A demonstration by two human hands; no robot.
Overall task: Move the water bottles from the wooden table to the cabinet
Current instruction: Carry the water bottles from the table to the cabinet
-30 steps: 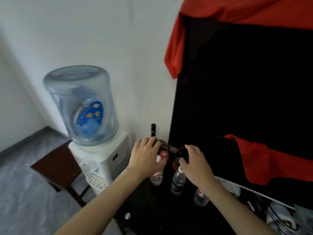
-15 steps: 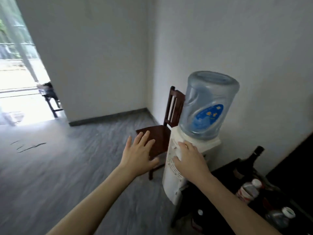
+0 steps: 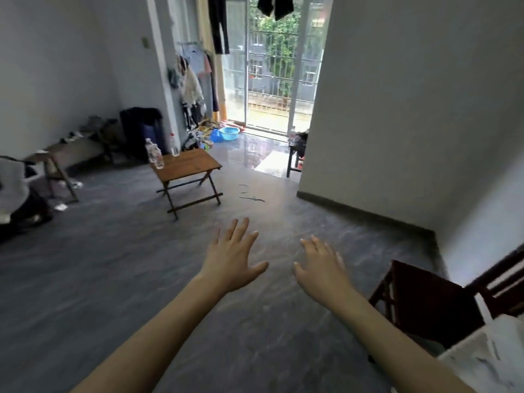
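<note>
We see both arms stretched forward over the dark grey floor [image 3: 119,279], palms down, neither touching anything. The left hand [image 3: 231,263] has its fingers straight and fanned slightly apart, thumb splayed out toward the right hand [image 3: 321,272], whose fingers are also extended and loosely spread, thumb angled inward; both hold nothing. Well ahead of the hands, across the room, stands the wooden table [image 3: 188,165], a small folding one on crossed dark legs. On its far left corner we make out a clear water bottle [image 3: 154,154] standing upright at the near edge, and a second bottle [image 3: 173,146] with a red cap just behind it, near the table's back edge; the two stand close together but apart. The cabinet does not show in this view. At the lower right a dark wooden chair [image 3: 425,302] sits beside the white wall [image 3: 411,109], with something white and crumpled [image 3: 487,358] at the frame's corner. Beyond the table, a blue basin [image 3: 229,133] lies on the floor by a glazed balcony door [image 3: 272,66], clothes hang from a rack [image 3: 195,78] at its left, and a low bench [image 3: 73,150] with clutter runs along the left wall
</note>
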